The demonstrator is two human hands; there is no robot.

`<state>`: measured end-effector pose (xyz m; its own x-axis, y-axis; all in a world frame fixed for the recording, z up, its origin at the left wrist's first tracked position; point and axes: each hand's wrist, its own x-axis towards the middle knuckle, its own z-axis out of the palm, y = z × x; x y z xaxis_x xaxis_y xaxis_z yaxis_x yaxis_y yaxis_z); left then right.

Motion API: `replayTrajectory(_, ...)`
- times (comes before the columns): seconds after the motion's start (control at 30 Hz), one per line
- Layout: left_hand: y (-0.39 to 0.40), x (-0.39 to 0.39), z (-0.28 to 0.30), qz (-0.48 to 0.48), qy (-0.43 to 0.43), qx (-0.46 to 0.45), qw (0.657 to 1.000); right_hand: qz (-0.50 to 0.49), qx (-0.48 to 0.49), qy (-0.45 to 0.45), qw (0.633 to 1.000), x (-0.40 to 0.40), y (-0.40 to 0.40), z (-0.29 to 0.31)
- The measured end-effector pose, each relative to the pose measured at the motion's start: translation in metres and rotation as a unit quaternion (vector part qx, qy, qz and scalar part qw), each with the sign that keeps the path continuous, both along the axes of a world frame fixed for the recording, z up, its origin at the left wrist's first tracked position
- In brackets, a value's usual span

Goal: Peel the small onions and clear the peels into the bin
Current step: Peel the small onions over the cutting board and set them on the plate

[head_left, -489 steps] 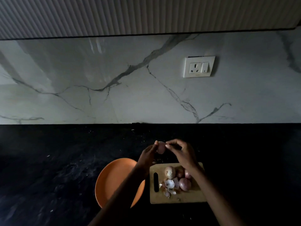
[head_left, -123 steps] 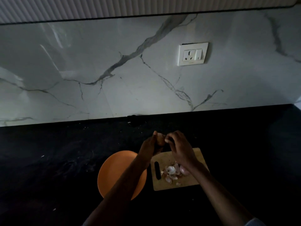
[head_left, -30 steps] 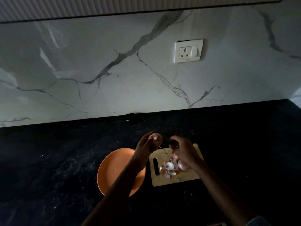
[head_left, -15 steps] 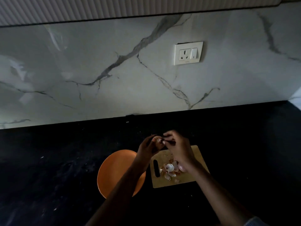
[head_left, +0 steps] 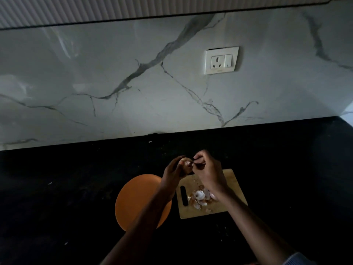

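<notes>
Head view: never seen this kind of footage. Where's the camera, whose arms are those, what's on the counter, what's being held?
There is no machine here. A person wears a wide-angle camera on the head, looking forward and down, so both arms reach in from the bottom edge.

The left hand holds a small onion above the black counter. The right hand pinches at the onion's top, seemingly pulling skin off.

Below the hands lies a wooden cutting board with a pile of peels on it. An orange plate sits beside the board's left edge. Behind is a marble wall with a power socket. No bin is in view.
</notes>
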<state>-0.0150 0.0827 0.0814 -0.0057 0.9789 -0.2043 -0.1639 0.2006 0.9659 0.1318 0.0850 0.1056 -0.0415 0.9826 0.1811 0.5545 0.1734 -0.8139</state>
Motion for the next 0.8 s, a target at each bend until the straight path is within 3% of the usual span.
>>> replayTrajectory(0.23, 0.0, -0.003, -0.003, -0.016, 0.002, 0.004, 1.0, -0.013, 0.012, -0.017, 1.0, -0.002, 0.002, 0.0)
replayTrajectory(0.37, 0.0, -0.003, -0.007, -0.016, 0.01, 0.001, 1.0, -0.034, 0.008, 0.02, 0.999, 0.006, 0.005, -0.001)
replayTrajectory(0.63, 0.002, -0.005, -0.011, -0.006, -0.016, -0.021, 1.0, 0.033, -0.061, 0.098, 0.993, 0.013, 0.002, 0.001)
replayTrajectory(0.8, 0.002, -0.005, -0.011, -0.004, -0.007, -0.017, 1.0, 0.032, -0.032, 0.066, 0.997, 0.011, 0.002, -0.003)
